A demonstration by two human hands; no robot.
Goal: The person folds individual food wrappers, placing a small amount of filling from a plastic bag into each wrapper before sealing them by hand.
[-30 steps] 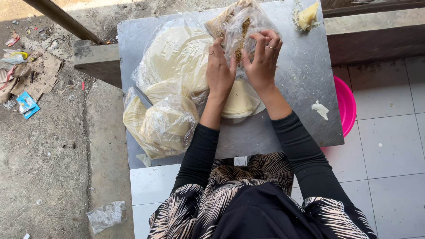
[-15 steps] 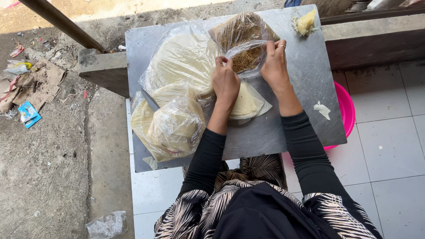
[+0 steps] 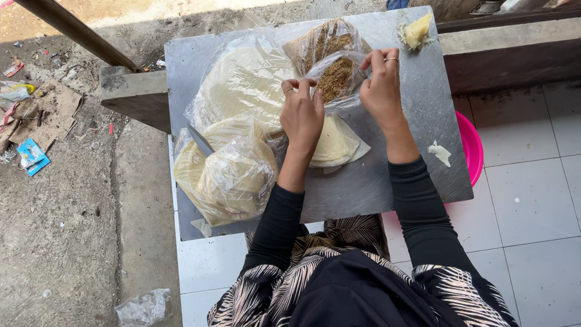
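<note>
Both hands work the mouth of a clear plastic bag of brown crumbly filling at 12 o'clock on the grey metal surface: left hand pinches the bag's near edge with fingertips, right hand pinches the film at its 3 o'clock side, neither wide. The bag looks only partly opened and no filling seems to be out yet; one pale round wrapper stack lies bare under the left hand. Two bagged wrapper stacks at 9 o'clock and a dough lump at 1 o'clock look untouched.
</note>
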